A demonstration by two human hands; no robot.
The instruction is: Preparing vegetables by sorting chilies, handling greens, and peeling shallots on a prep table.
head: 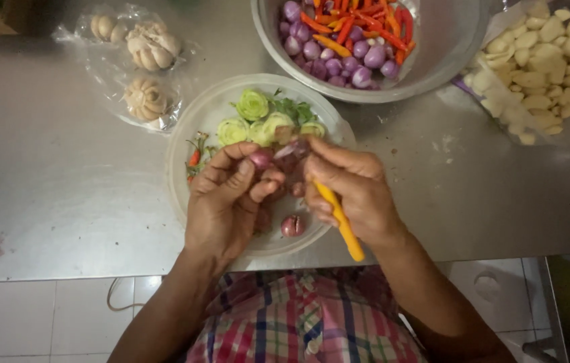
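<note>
My left hand [228,191] pinches a small purple shallot [261,159] over a clear plastic plate [184,128]. My right hand [352,185] grips a yellow-handled knife [342,225] and pulls a strip of purple skin [291,151] off the shallot. Another unpeeled shallot [292,226] lies on the plate just below my hands. Green vegetable ends [252,105] and chilli stems [195,154] are piled on the plate's far and left sides.
A metal bowl [446,47] at the back holds peeled shallots [328,57] and red and orange chillies [365,23]. Peeled garlic cloves [540,64] lie in a bag at right. Garlic bulbs [147,67] sit in plastic at left. The steel table edge [63,269] runs near me.
</note>
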